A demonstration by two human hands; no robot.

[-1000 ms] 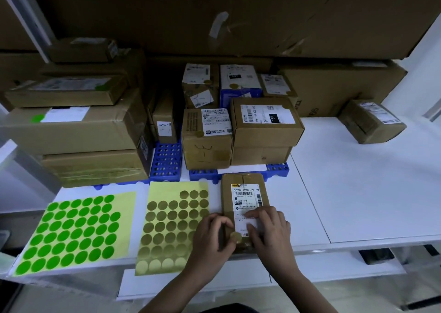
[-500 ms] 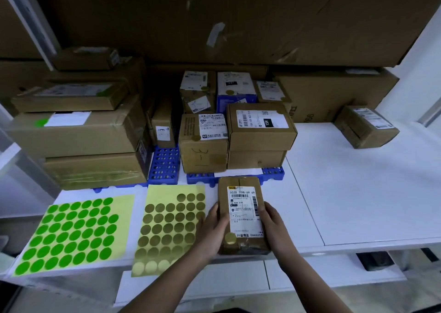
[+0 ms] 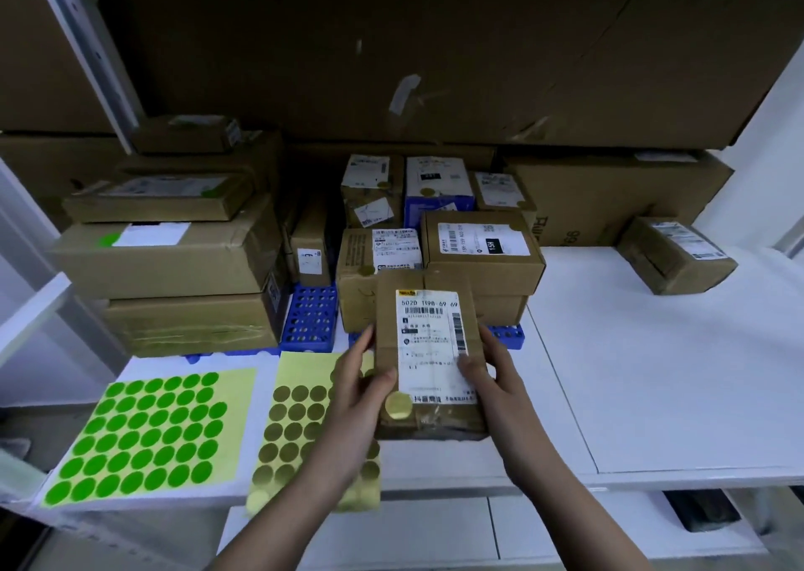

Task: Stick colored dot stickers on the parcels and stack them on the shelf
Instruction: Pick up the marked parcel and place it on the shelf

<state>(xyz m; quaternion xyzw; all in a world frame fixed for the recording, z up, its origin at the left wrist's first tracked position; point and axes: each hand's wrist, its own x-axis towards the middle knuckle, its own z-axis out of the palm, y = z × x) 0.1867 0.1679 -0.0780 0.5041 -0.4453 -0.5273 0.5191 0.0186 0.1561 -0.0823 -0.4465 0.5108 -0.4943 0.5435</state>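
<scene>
- White desk (image 3: 652,374) sits under big brown boxes.
- Both hands, left hand (image 3: 356,392) and right hand (image 3: 491,379), grip the small parcel (image 3: 428,353) by its sides, lifted near the middle stack (image 3: 478,248).
- Its gold dot (image 3: 398,405) is on, so stacking looks next.

The parcel (image 3: 428,353) is matt brown cardboard with a white paper label (image 3: 430,344). Its gold dot sticker (image 3: 398,406) looks glossy.

Sticker sheets (image 3: 226,431) lie left of the parcel (image 3: 428,353) (stacked boxes (image 3: 480,248) behind).
</scene>
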